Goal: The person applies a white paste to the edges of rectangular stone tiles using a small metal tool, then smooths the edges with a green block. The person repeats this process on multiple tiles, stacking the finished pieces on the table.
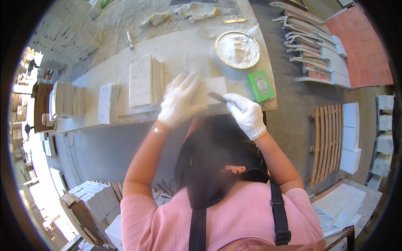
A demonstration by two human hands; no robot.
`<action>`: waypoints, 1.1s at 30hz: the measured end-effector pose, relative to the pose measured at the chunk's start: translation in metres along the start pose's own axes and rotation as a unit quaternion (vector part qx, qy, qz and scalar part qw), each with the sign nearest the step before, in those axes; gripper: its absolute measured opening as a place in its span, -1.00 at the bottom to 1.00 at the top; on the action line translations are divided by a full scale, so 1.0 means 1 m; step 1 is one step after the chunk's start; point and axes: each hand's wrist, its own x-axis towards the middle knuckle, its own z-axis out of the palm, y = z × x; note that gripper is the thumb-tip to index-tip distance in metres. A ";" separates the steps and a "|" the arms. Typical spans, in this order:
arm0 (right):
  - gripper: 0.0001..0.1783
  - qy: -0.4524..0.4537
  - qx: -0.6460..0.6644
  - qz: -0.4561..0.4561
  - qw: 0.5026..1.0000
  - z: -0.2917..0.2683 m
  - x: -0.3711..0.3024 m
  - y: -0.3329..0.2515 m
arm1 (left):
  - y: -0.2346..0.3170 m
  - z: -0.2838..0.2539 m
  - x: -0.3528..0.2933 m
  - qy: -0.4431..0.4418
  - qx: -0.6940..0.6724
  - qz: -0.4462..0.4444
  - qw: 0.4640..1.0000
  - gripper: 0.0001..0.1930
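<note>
My left hand [179, 100], in a white knit glove, is over the worktable with its fingers spread, slightly blurred by motion. Nothing shows in its grasp. Beside its fingertips lies a pale flat tile [216, 84]. My right hand [248, 117], also gloved, grips a small flat scraper [216, 98], whose dark blade points left over the tile's near edge. Left of my left hand, marble tiles [141, 81] stand on edge in a row. A round bowl [217, 52] of white paste [238, 49] sits beyond my right hand, and a green box [261, 85] lies nearer.
More tile stacks stand on the table's left part [109, 102] [67, 100]. Gloves [196, 11] and a utility knife [130, 39] lie at the back. A wooden pallet [328, 140] and a rack of curved pieces [303, 42] are on the right.
</note>
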 end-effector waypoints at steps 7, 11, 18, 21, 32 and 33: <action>-0.72 -0.068 0.110 0.119 0.984 0.004 -0.007 -0.004 | 0.009 -0.007 0.007 -0.023 0.028 -0.018 0.999 0.01; -0.69 -0.023 0.357 0.273 0.893 -0.008 -0.022 0.004 | 0.019 -0.007 0.017 -0.045 0.050 -0.010 0.998 0.02; -0.58 0.041 0.509 0.289 0.810 -0.003 -0.013 0.020 | 0.034 0.018 0.038 -0.049 0.053 0.034 0.997 0.00; -0.57 0.040 0.524 0.284 0.802 -0.001 -0.018 0.021 | 0.041 0.008 0.041 -0.041 0.042 0.055 0.997 0.06; -0.65 0.092 0.453 0.164 0.872 -0.079 0.000 -0.022 | 0.096 -0.049 0.054 0.082 -0.145 0.079 0.983 0.19; -0.66 0.099 0.469 0.153 0.864 -0.086 0.001 -0.029 | 0.100 -0.041 0.058 0.096 -0.156 0.076 0.980 0.18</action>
